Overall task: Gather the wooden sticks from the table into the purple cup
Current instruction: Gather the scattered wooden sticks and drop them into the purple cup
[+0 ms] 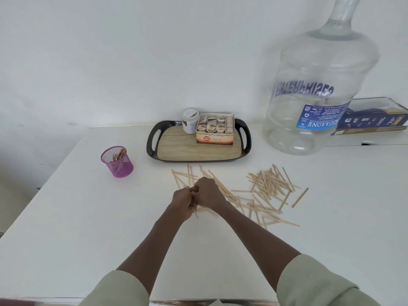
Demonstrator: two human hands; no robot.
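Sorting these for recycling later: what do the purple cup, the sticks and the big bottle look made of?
The purple cup looks like painted wire mesh, probably metal: its wall is see-through. The sticks look like pale, unfinished wood, flat and matte. The big bottle appears to be clear rigid plastic, transparent with a printed blue label.

path to purple cup (pixel 117 161): bare bench (pixel 88 217) left of hands, open
behind: tray (pixel 152 149) just beyond sticks (pixel 268 186)
right: sticks litter bench; water jug (pixel 318 89) blocks far corner
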